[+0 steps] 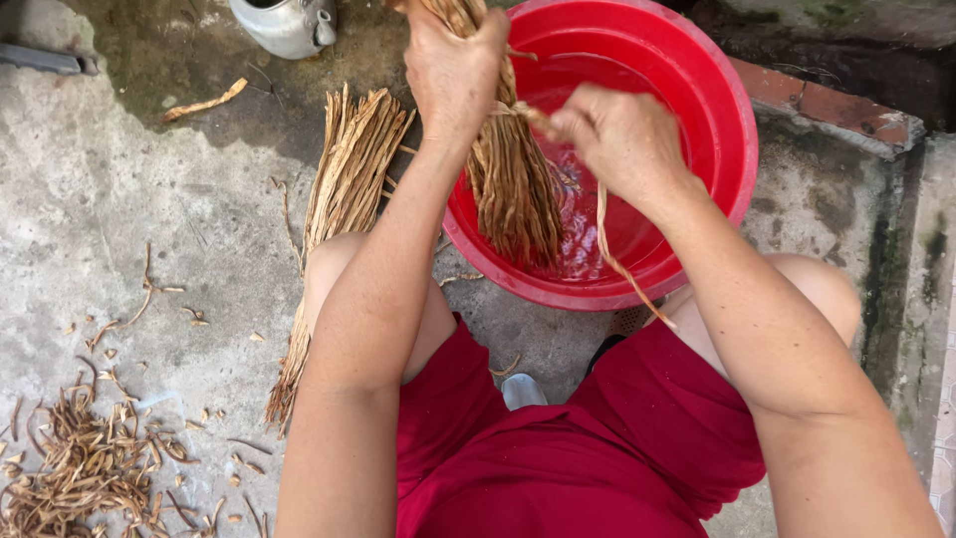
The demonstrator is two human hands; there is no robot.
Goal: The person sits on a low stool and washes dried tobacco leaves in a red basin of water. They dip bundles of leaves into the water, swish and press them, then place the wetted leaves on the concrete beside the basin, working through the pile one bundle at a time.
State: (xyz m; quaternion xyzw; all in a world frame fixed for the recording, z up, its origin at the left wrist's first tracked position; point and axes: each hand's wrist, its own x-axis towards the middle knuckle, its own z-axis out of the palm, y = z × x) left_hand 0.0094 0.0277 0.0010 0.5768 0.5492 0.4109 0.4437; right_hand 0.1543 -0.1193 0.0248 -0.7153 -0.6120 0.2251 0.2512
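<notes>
Gripping the top of a bundle [513,174] of tan fibre strips, left hand [453,70] with fingers curled tight around it, holding it upright. Pinching a single strip [612,249] just beside that grip, right hand [622,139] with fingers closed on it, the strip drawn across to the bundle and its loose end trailing down past the wrist. Hanging below both sets of fingers, the bundle's lower ends, dipped into water inside a red basin [722,120]. Lying flat on the concrete [119,189] well left of the left fingers, a second bundle [339,219], partly hidden under the left forearm. Scattered farther out, down and left, a heap of short dry scraps [80,468]. Standing above and left of the left fingers at the frame edge, a metal kettle [284,22]. Showing nearest the camera, below both arms, red shorts [588,448] and bare knees.
</notes>
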